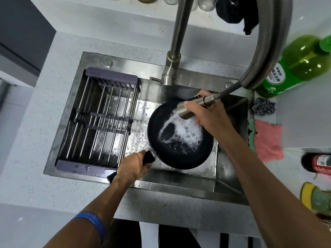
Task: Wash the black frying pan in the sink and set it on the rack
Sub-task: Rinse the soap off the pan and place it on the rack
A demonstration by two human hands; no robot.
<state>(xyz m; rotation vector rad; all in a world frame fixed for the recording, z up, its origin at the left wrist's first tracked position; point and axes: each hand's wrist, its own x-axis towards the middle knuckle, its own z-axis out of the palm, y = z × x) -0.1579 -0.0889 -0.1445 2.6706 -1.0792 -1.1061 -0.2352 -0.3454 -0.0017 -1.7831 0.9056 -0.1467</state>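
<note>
The black frying pan (180, 151) sits over the steel sink (231, 169), with white suds and water inside it. My left hand (132, 166) grips its black handle at the lower left. My right hand (209, 113) holds the pull-out faucet sprayer (191, 106) above the pan's far rim; a stream of water runs from it into the pan. The metal drying rack (100, 119) with purple ends spans the left half of the sink and holds nothing.
The faucet neck (179, 42) rises behind the sink. On the right counter stand a green detergent bottle (293, 67), a steel scourer (264, 108), a pink cloth (267, 140), a red-labelled bottle (317, 164) and a yellow-green sponge (315, 197).
</note>
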